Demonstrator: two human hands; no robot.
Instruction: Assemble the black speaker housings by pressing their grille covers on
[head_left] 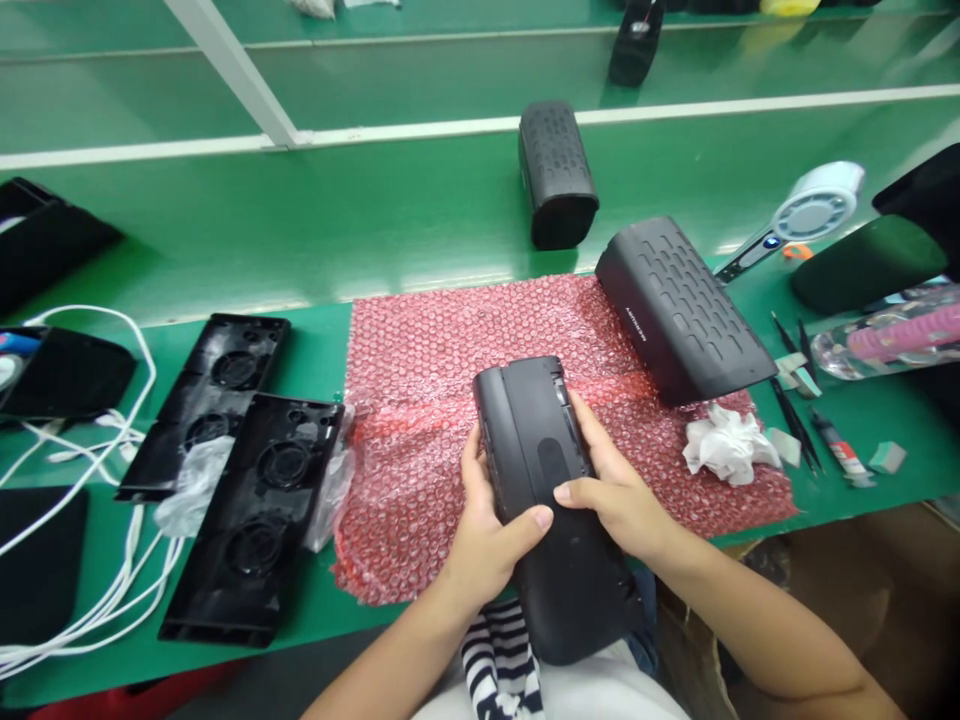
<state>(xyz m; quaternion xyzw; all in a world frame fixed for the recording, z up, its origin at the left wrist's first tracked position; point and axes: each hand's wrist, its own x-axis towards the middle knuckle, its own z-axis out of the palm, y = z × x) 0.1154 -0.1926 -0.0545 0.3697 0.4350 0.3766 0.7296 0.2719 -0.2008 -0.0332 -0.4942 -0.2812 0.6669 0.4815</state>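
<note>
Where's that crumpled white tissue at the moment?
In the head view, the tissue lies on the right part of the red bubble wrap, just below the black speaker and right of the right hand.

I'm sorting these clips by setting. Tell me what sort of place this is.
Probably an electronics assembly line for portable speakers. Both hands, left hand and right hand, grip a black speaker housing over red bubble wrap on a green workbench. Finished speakers and speaker panels lie nearby.
</note>
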